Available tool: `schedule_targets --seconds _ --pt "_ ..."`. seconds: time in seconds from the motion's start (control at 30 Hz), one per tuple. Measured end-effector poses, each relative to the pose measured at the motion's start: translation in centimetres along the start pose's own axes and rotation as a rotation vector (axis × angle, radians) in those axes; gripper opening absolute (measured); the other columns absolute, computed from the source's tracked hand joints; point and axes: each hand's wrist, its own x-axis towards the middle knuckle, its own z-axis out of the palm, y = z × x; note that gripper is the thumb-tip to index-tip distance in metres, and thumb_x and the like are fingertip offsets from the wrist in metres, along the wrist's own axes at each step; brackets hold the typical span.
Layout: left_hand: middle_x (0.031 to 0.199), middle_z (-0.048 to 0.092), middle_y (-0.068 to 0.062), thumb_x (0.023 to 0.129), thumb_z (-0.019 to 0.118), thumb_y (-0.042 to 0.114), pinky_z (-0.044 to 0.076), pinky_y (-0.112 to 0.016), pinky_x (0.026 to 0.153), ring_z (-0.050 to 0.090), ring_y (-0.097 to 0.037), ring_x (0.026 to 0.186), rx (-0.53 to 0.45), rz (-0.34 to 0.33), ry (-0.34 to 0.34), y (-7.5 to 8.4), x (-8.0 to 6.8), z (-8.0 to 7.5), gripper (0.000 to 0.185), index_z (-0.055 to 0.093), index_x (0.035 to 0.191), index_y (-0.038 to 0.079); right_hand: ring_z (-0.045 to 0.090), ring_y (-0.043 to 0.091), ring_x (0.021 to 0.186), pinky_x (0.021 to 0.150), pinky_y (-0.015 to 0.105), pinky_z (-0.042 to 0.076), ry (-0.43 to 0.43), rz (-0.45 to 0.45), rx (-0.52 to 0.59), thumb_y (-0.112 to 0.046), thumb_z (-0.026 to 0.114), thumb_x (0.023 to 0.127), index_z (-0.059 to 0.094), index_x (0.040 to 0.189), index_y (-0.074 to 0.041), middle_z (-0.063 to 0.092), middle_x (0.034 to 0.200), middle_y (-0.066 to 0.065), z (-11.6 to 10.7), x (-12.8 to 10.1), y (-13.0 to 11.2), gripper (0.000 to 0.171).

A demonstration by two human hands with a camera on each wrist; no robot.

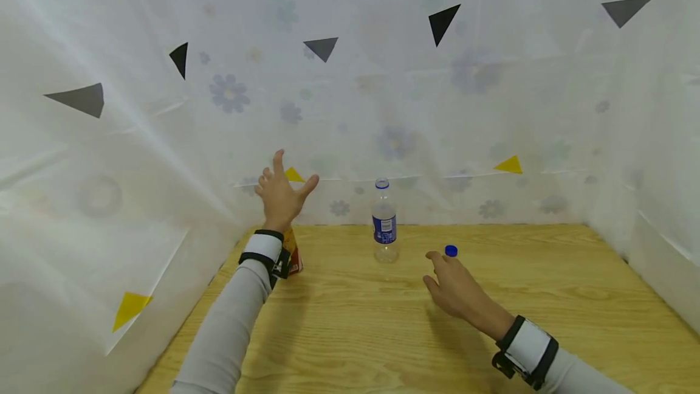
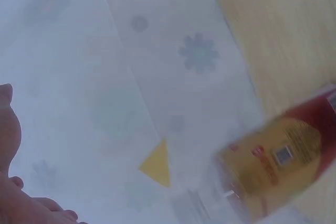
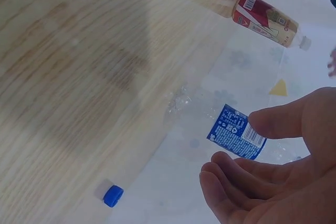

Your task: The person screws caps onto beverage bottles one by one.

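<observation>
My left hand (image 1: 281,197) is raised in the air with fingers spread and nothing in them. Just below it, partly hidden by the wrist, a bottle with a yellow and red label (image 1: 295,255) stands on the table; the right wrist view shows its whitish cap (image 3: 305,43) on top. A clear plastic bottle with a blue label (image 1: 385,230) stands upright and uncapped near the middle. Over the table to the right, my right hand (image 1: 458,289) holds nothing, its thumb and fingers apart. Beyond its knuckles lies a blue bottle cap (image 1: 451,250), not touched as far as I can see.
The wooden table (image 1: 350,333) meets a white flower-patterned sheet (image 1: 350,108) at the back, and similar sheeting hangs on both sides. Black, grey and yellow triangles (image 1: 508,165) are stuck on the sheeting.
</observation>
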Motion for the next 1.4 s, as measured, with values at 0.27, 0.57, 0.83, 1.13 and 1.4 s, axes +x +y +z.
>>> schedule_targets --seconds 0.27,0.57,0.83,1.13,1.4 --pt "0.16 0.033 -0.021 0.091 0.072 0.051 0.016 -0.067 0.119 0.032 -0.043 0.147 -0.144 0.106 -0.099 6.0 -2.0 3.4 0.095 0.018 0.163 0.019 0.066 0.032 0.099 0.078 0.045 0.056 -0.023 0.018 0.021 -0.013 0.062 0.099 0.049 0.139 0.009 0.063 0.119 0.025 0.2 -0.6 0.2 0.047" --pt "0.053 0.05 -0.011 0.091 0.072 0.051 0.033 -0.036 0.04 0.038 -0.029 0.037 -0.256 0.059 -0.08 7.1 -4.3 6.5 0.095 0.013 0.162 0.028 0.067 0.033 0.1 0.078 0.045 0.057 -0.011 0.013 0.033 -0.012 0.062 0.099 0.052 0.135 0.008 0.065 0.119 0.025 0.8 -0.7 0.1 0.043" --pt "0.124 0.065 -0.025 0.088 0.075 0.054 0.055 -0.055 0.084 0.067 -0.043 0.099 -0.245 -0.046 -0.207 6.9 -5.0 8.8 0.103 0.01 0.163 0.025 0.067 0.034 0.1 0.078 0.044 0.057 -0.017 0.016 0.049 -0.012 0.063 0.099 0.054 0.133 0.008 0.064 0.12 0.027 1.4 -0.6 0.2 0.041" --pt "0.136 0.055 -0.031 0.086 0.076 0.052 0.052 -0.061 0.091 0.061 -0.049 0.115 -0.213 -0.201 -0.328 6.9 -5.9 11.6 0.106 0.01 0.163 0.022 0.066 0.034 0.099 0.077 0.044 0.057 -0.033 0.022 0.043 -0.011 0.063 0.098 0.054 0.132 0.009 0.064 0.121 0.028 1.6 -0.9 0.2 0.04" --pt "0.152 0.042 -0.031 0.083 0.077 0.06 0.033 -0.076 0.105 0.047 -0.058 0.132 -0.139 -0.248 -0.374 8.9 -5.6 12.0 0.113 0.007 0.164 0.024 0.067 0.033 0.101 0.08 0.045 0.057 -0.043 0.03 0.045 -0.012 0.064 0.099 0.054 0.133 0.008 0.063 0.124 0.028 1.6 -1.0 0.3 0.04"
